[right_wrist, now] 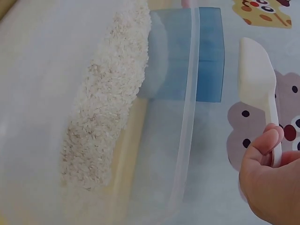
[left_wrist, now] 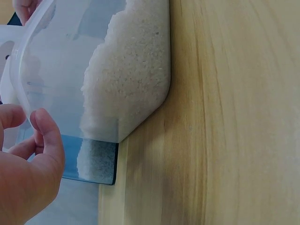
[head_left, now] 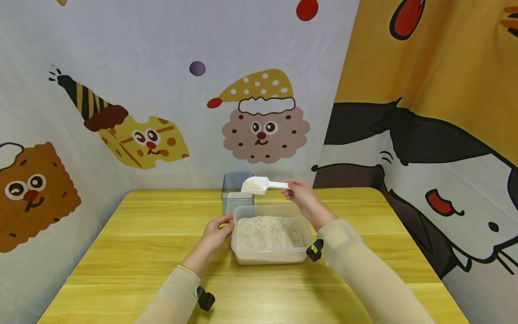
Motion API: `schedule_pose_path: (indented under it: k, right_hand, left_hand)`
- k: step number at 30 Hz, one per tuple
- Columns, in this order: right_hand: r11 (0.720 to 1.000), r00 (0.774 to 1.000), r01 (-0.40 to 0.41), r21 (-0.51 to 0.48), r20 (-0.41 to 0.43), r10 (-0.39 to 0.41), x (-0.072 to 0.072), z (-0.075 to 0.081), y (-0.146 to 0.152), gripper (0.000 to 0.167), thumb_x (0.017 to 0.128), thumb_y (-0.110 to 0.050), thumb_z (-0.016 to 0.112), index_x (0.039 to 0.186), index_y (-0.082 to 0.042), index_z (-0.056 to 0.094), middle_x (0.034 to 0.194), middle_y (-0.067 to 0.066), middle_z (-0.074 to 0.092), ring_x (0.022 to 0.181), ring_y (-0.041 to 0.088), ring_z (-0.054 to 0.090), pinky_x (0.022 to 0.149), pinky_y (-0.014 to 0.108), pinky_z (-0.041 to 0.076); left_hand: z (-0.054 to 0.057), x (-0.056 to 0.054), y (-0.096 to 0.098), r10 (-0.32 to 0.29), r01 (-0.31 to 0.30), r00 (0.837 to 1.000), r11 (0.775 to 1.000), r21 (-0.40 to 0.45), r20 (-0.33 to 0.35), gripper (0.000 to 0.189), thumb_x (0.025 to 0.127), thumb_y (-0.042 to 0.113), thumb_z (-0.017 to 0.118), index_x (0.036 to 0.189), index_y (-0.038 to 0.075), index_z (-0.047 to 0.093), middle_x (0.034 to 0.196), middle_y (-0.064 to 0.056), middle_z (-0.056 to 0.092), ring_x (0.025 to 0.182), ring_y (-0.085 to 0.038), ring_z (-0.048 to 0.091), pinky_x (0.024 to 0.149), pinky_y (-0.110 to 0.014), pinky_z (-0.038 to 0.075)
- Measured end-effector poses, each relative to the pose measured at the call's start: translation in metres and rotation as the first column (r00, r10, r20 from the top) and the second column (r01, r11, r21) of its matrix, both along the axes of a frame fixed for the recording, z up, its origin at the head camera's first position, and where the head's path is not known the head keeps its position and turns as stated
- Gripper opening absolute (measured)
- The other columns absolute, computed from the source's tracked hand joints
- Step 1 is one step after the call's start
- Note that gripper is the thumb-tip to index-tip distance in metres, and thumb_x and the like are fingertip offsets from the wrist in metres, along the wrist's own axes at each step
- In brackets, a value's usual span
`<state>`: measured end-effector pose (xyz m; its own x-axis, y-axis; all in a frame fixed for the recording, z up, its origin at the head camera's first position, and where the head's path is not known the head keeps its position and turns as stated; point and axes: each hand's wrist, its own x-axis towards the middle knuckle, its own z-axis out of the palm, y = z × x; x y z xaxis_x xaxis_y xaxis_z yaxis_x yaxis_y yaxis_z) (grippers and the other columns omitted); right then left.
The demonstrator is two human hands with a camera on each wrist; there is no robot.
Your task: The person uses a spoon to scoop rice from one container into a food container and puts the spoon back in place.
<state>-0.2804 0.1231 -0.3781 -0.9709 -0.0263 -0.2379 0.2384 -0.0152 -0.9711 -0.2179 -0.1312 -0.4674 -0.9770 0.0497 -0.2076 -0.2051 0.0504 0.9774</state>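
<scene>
My right hand grips a white scoop by its handle. Pale rice fills part of the scoop's bowl, which is held over the right side of a blue clear container. Some rice lies in that container too; through its wall in the left wrist view it appears as a low layer. In front stands a translucent plastic tub holding a wide bed of rice. At the tub's left rim, my left hand pinches the edge between thumb and fingers. The right wrist view shows the scoop side-on.
Both containers stand on a yellow wood-grain table, the blue one near its back edge. A cloth backdrop with cartoon figures hangs right behind the table. Small black devices are worn on both wrists.
</scene>
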Motion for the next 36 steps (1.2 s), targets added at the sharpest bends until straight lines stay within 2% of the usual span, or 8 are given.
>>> schedule_pose_path:
  k: [11, 18, 21, 24, 27, 30, 33, 36]
  right_hand:
    - [0.985, 0.998, 0.058, 0.160, -0.048, -0.051, -0.012, 0.002, -0.006, 0.033, 0.103, -0.015, 0.038, 0.123, 0.004, 0.057, 0.078, 0.003, 0.059, 0.065, 0.009, 0.051, 0.070, 0.025, 0.048]
    - [0.963, 0.982, 0.070, 0.261, -0.186, -0.021, -0.010, 0.009, -0.014, 0.030, 0.101, -0.011, 0.041, 0.117, 0.005, 0.061, 0.077, 0.009, 0.062, 0.067, 0.015, 0.055, 0.061, 0.021, 0.047]
    - [0.932, 0.961, 0.068, 0.356, -0.274, 0.035, -0.009, 0.012, -0.016, 0.028, 0.101, -0.011, 0.043, 0.113, 0.003, 0.064, 0.082, 0.014, 0.064, 0.071, 0.019, 0.058, 0.058, 0.019, 0.046]
    - [0.875, 0.915, 0.072, 0.478, -0.382, 0.133, -0.006, 0.015, -0.019, 0.026, 0.100, -0.010, 0.045, 0.110, 0.001, 0.066, 0.087, 0.017, 0.066, 0.073, 0.021, 0.061, 0.057, 0.021, 0.047]
    - [0.798, 0.846, 0.087, 0.596, -0.468, 0.257, -0.002, 0.017, -0.021, 0.024, 0.100, -0.011, 0.046, 0.108, -0.002, 0.067, 0.087, 0.015, 0.067, 0.072, 0.022, 0.060, 0.057, 0.026, 0.047]
    - [0.706, 0.760, 0.117, 0.698, -0.521, 0.389, 0.002, 0.018, -0.023, 0.024, 0.100, -0.012, 0.046, 0.108, -0.006, 0.068, 0.093, 0.010, 0.067, 0.076, 0.021, 0.059, 0.063, 0.030, 0.050]
    - [0.616, 0.661, 0.166, 0.770, -0.550, 0.510, 0.006, 0.018, -0.024, 0.022, 0.099, -0.011, 0.048, 0.108, -0.009, 0.068, 0.102, 0.006, 0.068, 0.090, 0.019, 0.062, 0.078, 0.031, 0.052]
    - [0.575, 0.567, 0.200, 0.793, -0.572, 0.592, 0.010, 0.018, -0.025, 0.021, 0.098, -0.008, 0.050, 0.110, -0.008, 0.067, 0.109, 0.006, 0.067, 0.102, 0.021, 0.061, 0.091, 0.034, 0.050]
  left_hand:
    - [-0.001, -0.001, 0.000, 0.012, -0.012, 1.000, 1.000, 0.006, 0.002, 0.041, 0.094, 0.006, 0.055, 0.134, -0.001, 0.051, 0.119, -0.014, 0.051, 0.096, -0.010, 0.054, 0.080, -0.024, 0.050]
    - [-0.001, -0.001, 0.000, 0.009, -0.009, 1.000, 1.000, 0.003, 0.010, 0.041, 0.094, 0.007, 0.055, 0.134, -0.001, 0.051, 0.123, -0.015, 0.051, 0.098, -0.010, 0.053, 0.081, -0.023, 0.050]
    - [-0.001, -0.001, 0.000, 0.006, -0.006, 1.000, 1.000, 0.003, 0.012, 0.041, 0.094, 0.007, 0.055, 0.134, -0.001, 0.051, 0.123, -0.015, 0.051, 0.099, -0.011, 0.053, 0.083, -0.024, 0.050]
    - [0.000, -0.001, 0.000, 0.009, -0.009, 1.000, 1.000, 0.001, 0.014, 0.041, 0.094, 0.007, 0.055, 0.134, -0.001, 0.051, 0.122, -0.014, 0.051, 0.099, -0.011, 0.053, 0.083, -0.025, 0.050]
    - [0.000, -0.001, 0.000, 0.010, -0.010, 1.000, 1.000, -0.004, 0.014, 0.040, 0.094, 0.008, 0.055, 0.134, 0.000, 0.052, 0.120, -0.013, 0.051, 0.097, -0.010, 0.053, 0.082, -0.025, 0.051]
    - [-0.001, -0.001, 0.000, 0.009, -0.009, 1.000, 1.000, -0.005, 0.013, 0.040, 0.094, 0.008, 0.056, 0.134, 0.000, 0.052, 0.119, -0.012, 0.051, 0.096, -0.010, 0.053, 0.082, -0.025, 0.051]
    - [-0.001, -0.002, 0.000, 0.009, -0.009, 1.000, 1.000, -0.004, 0.010, 0.040, 0.094, 0.008, 0.056, 0.133, 0.000, 0.052, 0.119, -0.012, 0.051, 0.096, -0.009, 0.053, 0.081, -0.025, 0.051]
    - [-0.001, -0.002, 0.000, 0.007, -0.007, 1.000, 1.000, -0.003, 0.006, 0.040, 0.094, 0.007, 0.056, 0.133, -0.001, 0.052, 0.119, -0.013, 0.051, 0.096, -0.009, 0.054, 0.081, -0.025, 0.051]
